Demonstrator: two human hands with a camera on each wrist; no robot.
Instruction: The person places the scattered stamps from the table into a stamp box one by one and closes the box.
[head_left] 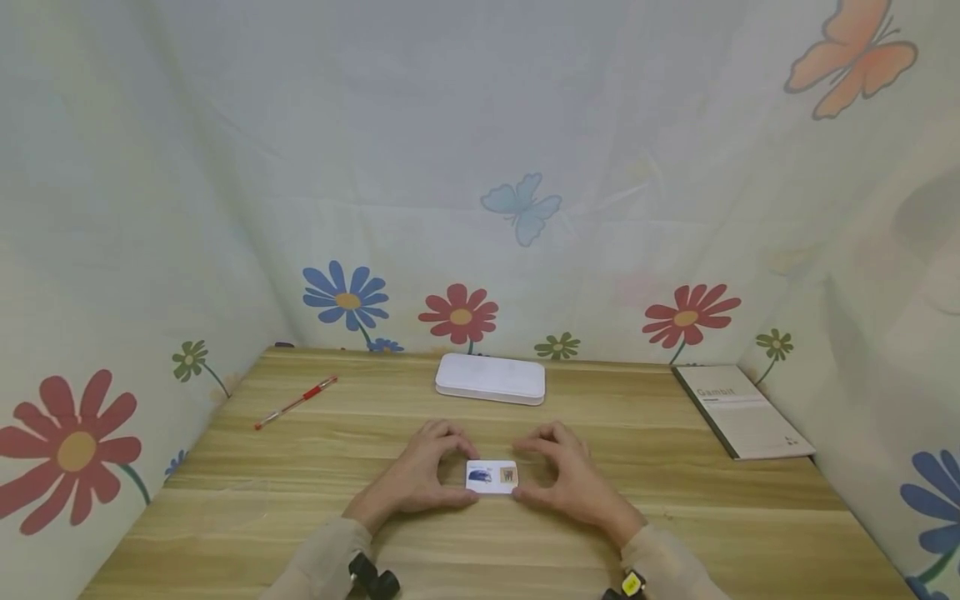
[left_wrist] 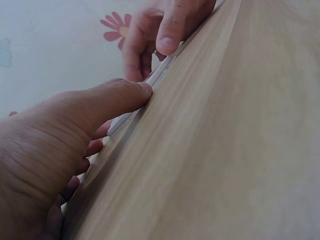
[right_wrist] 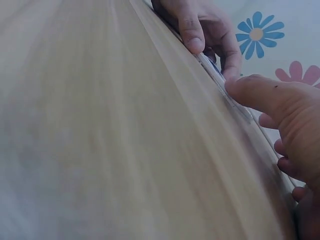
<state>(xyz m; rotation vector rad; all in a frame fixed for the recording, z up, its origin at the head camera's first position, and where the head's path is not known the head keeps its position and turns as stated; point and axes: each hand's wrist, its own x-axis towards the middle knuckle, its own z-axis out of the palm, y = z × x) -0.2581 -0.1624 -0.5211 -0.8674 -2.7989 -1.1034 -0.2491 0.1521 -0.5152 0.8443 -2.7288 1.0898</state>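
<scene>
A small white picture card (head_left: 492, 477) with rounded corners lies on the wooden table in front of me in the head view. A blue picture and a tan one are printed on its face. My left hand (head_left: 423, 471) holds its left end between thumb and index finger, at the near and far corners. On the opposite end, my right hand (head_left: 566, 477) grips in the same way. Both wrist views show the card edge-on, as a thin white strip (left_wrist: 161, 71) low against the tabletop. The other fingers are bent behind the index fingers, partly hidden.
A white flat case (head_left: 491, 379) sits at the table's back edge. To the left lies a red pen (head_left: 296, 403), with a faint clear sheet (head_left: 236, 506) nearer me. A notebook (head_left: 742, 412) marked Gambit is at the right edge. Flowered curtain (head_left: 390, 167) surrounds the table.
</scene>
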